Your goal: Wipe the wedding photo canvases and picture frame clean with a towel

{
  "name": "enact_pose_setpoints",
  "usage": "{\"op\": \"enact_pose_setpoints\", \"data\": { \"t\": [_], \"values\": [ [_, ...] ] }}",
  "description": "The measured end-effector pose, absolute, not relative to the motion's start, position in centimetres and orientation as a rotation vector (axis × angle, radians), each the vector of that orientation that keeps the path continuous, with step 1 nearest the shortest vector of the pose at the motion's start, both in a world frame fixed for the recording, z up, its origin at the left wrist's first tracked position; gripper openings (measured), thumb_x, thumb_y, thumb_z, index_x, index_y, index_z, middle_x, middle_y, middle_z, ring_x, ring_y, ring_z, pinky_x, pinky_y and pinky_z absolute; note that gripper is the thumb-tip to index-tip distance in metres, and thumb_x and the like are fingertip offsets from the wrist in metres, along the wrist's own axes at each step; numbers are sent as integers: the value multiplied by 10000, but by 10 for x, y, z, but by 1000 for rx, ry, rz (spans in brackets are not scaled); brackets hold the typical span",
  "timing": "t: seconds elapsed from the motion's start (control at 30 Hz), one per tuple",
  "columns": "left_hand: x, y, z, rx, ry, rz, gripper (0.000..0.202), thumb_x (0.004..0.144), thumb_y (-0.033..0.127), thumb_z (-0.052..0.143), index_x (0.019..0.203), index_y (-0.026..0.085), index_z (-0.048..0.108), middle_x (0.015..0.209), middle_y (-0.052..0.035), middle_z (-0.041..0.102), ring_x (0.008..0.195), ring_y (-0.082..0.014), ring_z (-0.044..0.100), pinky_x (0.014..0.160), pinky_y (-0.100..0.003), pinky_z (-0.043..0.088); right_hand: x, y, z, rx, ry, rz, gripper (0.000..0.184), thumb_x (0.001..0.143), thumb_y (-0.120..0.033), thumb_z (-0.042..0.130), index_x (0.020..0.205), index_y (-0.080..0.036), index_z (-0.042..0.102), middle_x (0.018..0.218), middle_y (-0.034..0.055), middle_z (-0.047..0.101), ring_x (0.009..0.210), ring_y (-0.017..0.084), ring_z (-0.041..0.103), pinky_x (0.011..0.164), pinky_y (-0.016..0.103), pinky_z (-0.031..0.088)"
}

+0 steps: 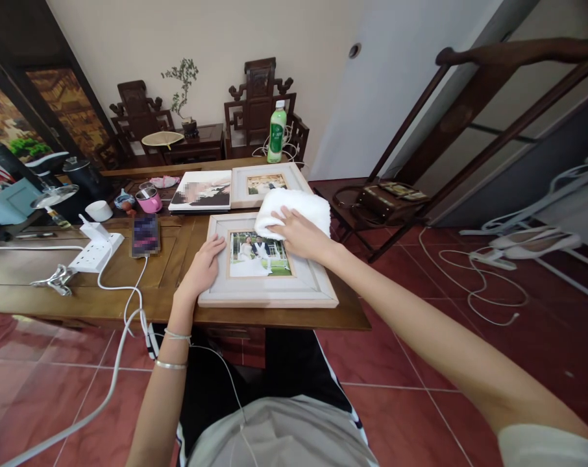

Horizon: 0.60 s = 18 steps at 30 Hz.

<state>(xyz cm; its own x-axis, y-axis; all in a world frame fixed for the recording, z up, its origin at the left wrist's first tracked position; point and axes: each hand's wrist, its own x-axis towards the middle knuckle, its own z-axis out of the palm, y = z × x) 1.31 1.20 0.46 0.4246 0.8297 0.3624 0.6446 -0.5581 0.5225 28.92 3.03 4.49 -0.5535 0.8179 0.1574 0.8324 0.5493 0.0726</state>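
A white picture frame (pixel 269 290) with a wedding photo of two people lies flat at the near edge of the wooden table. My left hand (pixel 202 266) grips the frame's left side, fingertips over its border. My right hand (pixel 296 232) presses a folded white cloth (pixel 301 202) onto the frame's upper right part, hiding that corner. The cloth also overlaps a second white picture frame (pixel 240 188) lying just behind. Left of this second frame sits a photo album (pixel 201 191) or flat photo panel.
A green-labelled bottle (pixel 276 133) stands at the table's back edge. To the left are a phone (pixel 146 235) on a cable, a white power strip (pixel 97 251), a pink mug (pixel 148 198) and a black kettle (pixel 82 176). A dark wooden chair (pixel 405 139) stands at right.
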Motion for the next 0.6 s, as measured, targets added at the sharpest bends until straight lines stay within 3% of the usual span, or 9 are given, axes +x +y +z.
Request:
{"op": "enact_pose_setpoints", "data": {
  "t": [0.17,0.37,0.47,0.6],
  "values": [
    [15,11,4,2375,1321,866,486,854,56,339,1262,110,596,1368,-122,558,1376,-232,392,1164,-459,298,281,6,45,-1330,-2796,-315,542,749,24,446,1245,-101,624,1427,192,471,1342,388,366,1080,567,292],
    [19,11,4,2394,1378,858,433,910,153,364,1292,124,565,1418,-125,507,1386,-241,375,1162,-479,284,284,-79,72,-1063,-2909,21,573,695,51,433,1187,-133,661,1343,160,559,1307,317,436,1063,499,381],
    [20,11,4,2402,1398,825,426,930,207,368,1294,94,558,1416,-154,502,1388,-250,369,1162,-477,280,282,-102,80,-936,-2892,114,587,684,57,420,1174,-157,663,1380,130,535,1321,287,430,1077,475,387],
    [17,12,2,2430,1366,812,442,915,150,347,1309,105,543,1422,-145,498,1392,-237,363,1163,-475,279,279,-84,66,-966,-2848,147,639,667,57,426,1226,-175,630,1436,108,484,1365,280,373,1102,483,355]
  ]
}}
